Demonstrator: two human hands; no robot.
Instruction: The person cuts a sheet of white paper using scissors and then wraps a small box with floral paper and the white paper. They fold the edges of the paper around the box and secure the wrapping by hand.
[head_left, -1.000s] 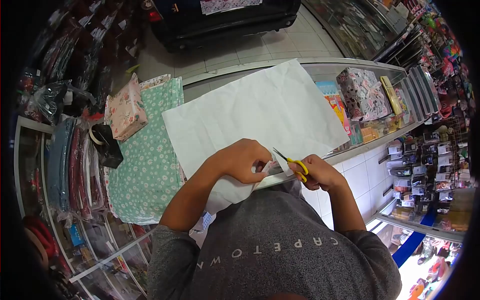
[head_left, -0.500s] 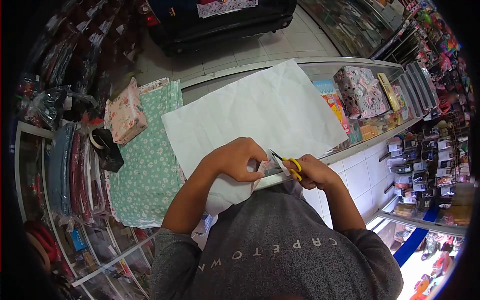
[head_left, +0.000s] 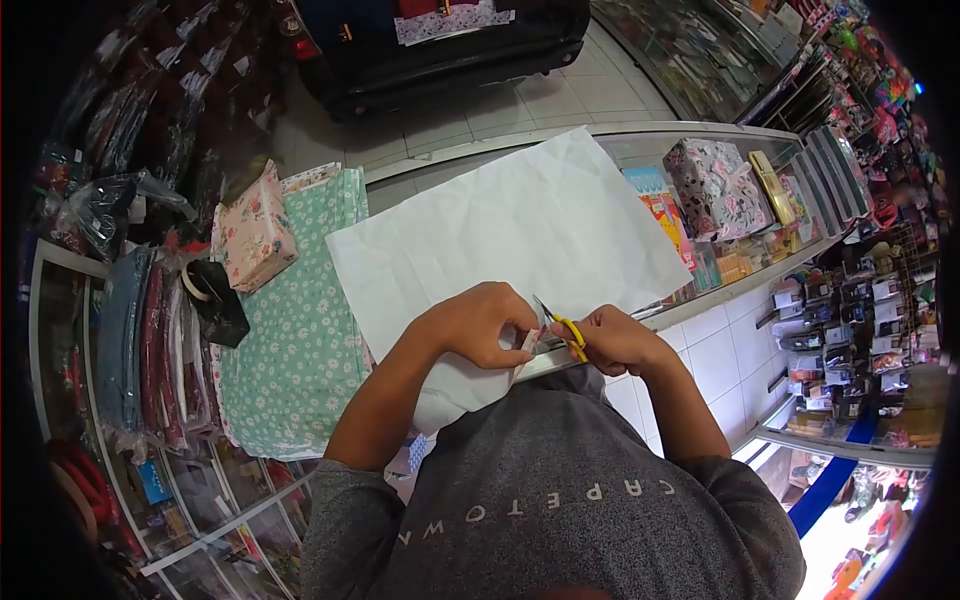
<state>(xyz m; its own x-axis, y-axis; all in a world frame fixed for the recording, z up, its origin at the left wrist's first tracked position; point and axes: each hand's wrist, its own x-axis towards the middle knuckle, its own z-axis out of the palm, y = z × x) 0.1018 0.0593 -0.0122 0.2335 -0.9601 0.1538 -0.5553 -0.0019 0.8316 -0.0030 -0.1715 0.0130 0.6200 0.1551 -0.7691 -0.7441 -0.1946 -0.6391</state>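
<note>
A large sheet of white paper (head_left: 500, 230) lies creased across the glass counter, its near edge hanging toward my body. My left hand (head_left: 480, 325) is closed at this edge, thumb and fingers pinching a folded-up bit of the paper with a patterned underside. In my right hand (head_left: 625, 340) are scissors (head_left: 574, 338) with yellow handles. Their dark blades point up and left, just to the right of the left fingertips. How far the blades are apart is hard to make out.
Left of the sheet lies green daisy-patterned wrapping paper (head_left: 290, 370), bearing a pink floral wrapped box (head_left: 255, 225) and a black tape dispenser (head_left: 217, 305). A floral gift box (head_left: 712, 185) stands at the counter's right end. Beyond the glass counter (head_left: 480, 150) is a dark case (head_left: 450, 60).
The scissors have turned in my right hand and shifted slightly left, closer to the pinched paper edge. My left hand keeps its pinch. The whole view has dipped slightly.
</note>
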